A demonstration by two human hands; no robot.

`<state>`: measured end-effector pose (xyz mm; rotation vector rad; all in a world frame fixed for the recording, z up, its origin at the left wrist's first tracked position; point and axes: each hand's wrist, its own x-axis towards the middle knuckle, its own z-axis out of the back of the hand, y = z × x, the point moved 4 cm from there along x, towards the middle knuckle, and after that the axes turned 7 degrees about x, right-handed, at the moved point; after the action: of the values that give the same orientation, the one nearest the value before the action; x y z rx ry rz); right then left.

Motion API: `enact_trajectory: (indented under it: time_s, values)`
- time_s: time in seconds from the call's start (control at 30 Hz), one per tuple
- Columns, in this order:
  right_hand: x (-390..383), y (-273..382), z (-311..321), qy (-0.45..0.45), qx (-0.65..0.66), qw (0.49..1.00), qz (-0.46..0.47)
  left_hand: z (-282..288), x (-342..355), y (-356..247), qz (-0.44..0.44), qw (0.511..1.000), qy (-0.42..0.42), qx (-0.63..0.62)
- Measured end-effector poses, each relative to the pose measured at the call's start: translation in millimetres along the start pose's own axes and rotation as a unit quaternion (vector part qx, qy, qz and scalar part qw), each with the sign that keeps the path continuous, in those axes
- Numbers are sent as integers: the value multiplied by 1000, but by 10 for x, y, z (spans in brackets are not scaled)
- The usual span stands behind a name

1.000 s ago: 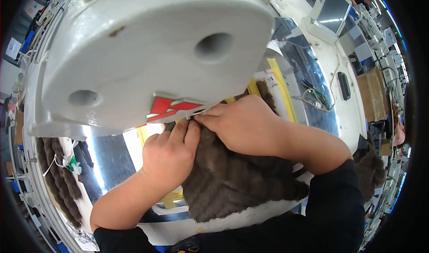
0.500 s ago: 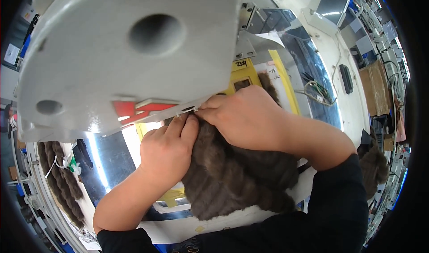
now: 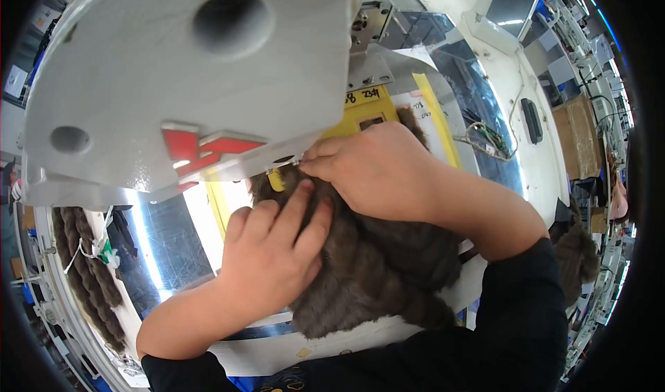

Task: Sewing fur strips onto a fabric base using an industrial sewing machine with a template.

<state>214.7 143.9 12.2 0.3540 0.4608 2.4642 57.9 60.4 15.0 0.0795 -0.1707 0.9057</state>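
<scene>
Below the white machine head with its red emblem, brown fur is bunched on the work surface. My right hand pinches the fur's upper edge right beside small metal parts under the head, fingertips partly hidden. My left hand lies lower on the fur, fingers bent and apart, thumb mostly hidden. A small yellow piece shows at the head's lower edge, and a yellow plate with handwriting lies behind my right hand.
Long fur strips with white ties hang at the left. To the right are coiled cables, a black bar, a screen, more fur and cardboard. A metal-topped surface surrounds the fur.
My left hand has moved down from the machine head, its fingers spreading and uncovering the small yellow piece. The fur has shifted and folded. My right hand stays at the head's edge.
</scene>
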Motion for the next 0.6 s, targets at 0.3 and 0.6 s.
enact_trajectory:
  time_s: [0.3,0.6]
  values:
    - [5,-9,67,20,15,999,-21,-58,-33,-40,-70,993,34,-88]
    - [17,-18,63,-6,21,1000,-22,-69,-38,-48,-70,994,36,-80]
